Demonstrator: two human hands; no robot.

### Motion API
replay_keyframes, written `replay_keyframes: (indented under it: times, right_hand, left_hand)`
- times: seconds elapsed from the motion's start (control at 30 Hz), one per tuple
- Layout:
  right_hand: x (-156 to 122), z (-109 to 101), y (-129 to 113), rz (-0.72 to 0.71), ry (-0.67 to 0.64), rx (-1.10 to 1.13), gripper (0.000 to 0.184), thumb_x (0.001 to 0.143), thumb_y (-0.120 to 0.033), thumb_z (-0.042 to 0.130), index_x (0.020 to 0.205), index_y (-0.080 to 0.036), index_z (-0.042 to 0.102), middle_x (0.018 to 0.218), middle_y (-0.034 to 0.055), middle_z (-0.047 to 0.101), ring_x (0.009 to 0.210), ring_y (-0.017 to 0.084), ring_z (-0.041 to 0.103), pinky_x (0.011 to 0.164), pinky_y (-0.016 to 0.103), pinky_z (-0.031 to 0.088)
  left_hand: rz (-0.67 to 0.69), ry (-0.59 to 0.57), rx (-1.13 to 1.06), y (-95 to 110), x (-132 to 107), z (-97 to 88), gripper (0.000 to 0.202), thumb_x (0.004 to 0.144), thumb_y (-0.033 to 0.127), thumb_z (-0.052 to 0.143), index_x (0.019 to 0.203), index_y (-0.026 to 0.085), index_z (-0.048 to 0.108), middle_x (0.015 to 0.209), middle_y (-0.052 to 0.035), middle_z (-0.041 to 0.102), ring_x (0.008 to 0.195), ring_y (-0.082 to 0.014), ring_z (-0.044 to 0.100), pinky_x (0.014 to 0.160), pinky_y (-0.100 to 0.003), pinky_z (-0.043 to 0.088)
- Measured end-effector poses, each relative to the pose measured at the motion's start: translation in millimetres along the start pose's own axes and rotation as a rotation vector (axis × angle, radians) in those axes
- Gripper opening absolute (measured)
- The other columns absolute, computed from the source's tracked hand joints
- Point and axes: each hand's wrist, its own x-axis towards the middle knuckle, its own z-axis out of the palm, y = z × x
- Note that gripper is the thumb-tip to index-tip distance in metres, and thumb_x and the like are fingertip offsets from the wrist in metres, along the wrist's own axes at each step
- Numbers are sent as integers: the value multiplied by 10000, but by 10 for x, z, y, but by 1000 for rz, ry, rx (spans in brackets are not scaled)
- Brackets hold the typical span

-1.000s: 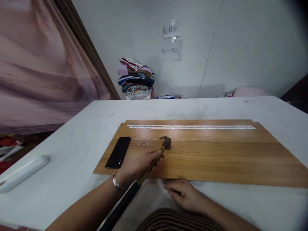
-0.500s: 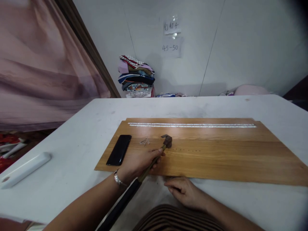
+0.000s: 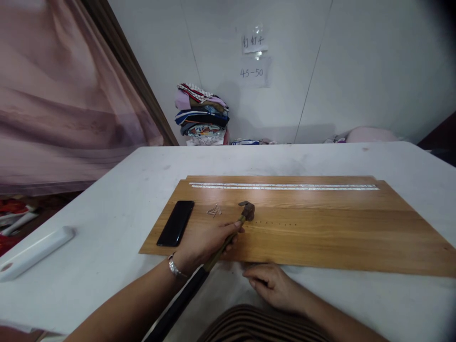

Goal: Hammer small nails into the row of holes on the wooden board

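Note:
My left hand (image 3: 213,240) is wrapped round the upper handle of a claw hammer (image 3: 248,211), just below its rusty head. The hammer's head is over the wooden board (image 3: 338,237), and its black grip slants back toward my body. A row of small dark marks (image 3: 274,223) runs across the board to the right of the hammer's head. Several nails (image 3: 214,210) lie loose on the board behind my left hand. My right hand (image 3: 272,285) rests by the board's front edge, fingers curled in, with nothing visible in them.
A black phone (image 3: 175,223) lies on the board's left end. Two white strips (image 3: 285,186) run along its far side. The white table (image 3: 107,199) carries a white plastic object (image 3: 37,252) at left. Folded clothes (image 3: 203,114) are stacked behind the table, beside a curtain (image 3: 71,104).

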Motion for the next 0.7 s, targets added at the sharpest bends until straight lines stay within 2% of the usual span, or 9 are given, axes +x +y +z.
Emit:
replay_keyframes:
  times: [0.17,0.5,0.7]
  right_hand:
    - [-17,12,30,-5,2,-14,299,872,-183,473,1067,-184,700,960,79,746,853,185,692,772,265,523]
    - [-8,-4,-15,23,9,11,312,873,-205,474,1081,-179,704,990,86,747,881,198,698,799,291,532]
    - [-17,19,26,3,17,-6,311,864,-178,476,1070,-189,709,967,73,750,874,185,694,791,267,527]
  left_hand:
    - [21,-2,-4,29,-13,-7,507,762,605,543,973,146,588,616,56,472,467,-55,378,453,-201,285]
    - [0,-1,-11,-37,25,-26,481,771,587,551,969,151,589,639,48,488,480,-58,383,454,-211,276]
    - [29,-26,-25,-5,13,-26,487,783,587,537,977,143,593,645,47,479,477,-56,396,454,-204,280]
